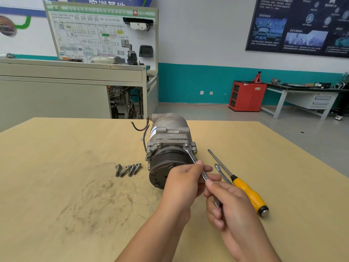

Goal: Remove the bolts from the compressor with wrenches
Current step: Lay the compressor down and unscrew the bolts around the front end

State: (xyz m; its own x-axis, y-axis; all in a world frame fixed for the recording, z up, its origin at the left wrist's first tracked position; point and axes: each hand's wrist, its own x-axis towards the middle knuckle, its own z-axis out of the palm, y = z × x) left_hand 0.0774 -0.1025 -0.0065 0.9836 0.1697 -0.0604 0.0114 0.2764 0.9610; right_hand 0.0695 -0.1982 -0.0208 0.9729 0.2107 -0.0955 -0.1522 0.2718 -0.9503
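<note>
Wooden table (56, 167), scuffed in the middle. Four loose bolts (128, 170) lie side by side just left of the compressor (168, 140), not touching it. Right of it a yellow-handled screwdriver (249, 195) lies flat, tip toward the far edge, with a second slim wrench (220, 170) just beside its shaft, lower end hidden behind the right hand. Background: wiring-diagram training board (102, 33) behind a grey bench, red cabinet (247, 96) by the far wall. Both hands sit in front of the compressor's near right side and cover part of the pulley face. Left hand (185, 184) is curled, thumb and fingertips pinching the wrench (192, 156) mid-shaft. Right hand (228, 203) is closed round the wrench's lower end, thumb laid along the shaft; the tail of the tool pokes out below the fingers. Wrench runs diagonally, head up-left and handle down-right toward the person; its open end sits at a flange bolt (186, 145) on the upper right of the front flange, though how far it seats on the hex I can't tell. Compressor lies on its side near table centre, long axis running near to far, pulley face toward the camera, rear housing pointing at the far edge, cut wires sticking out at its upper left
</note>
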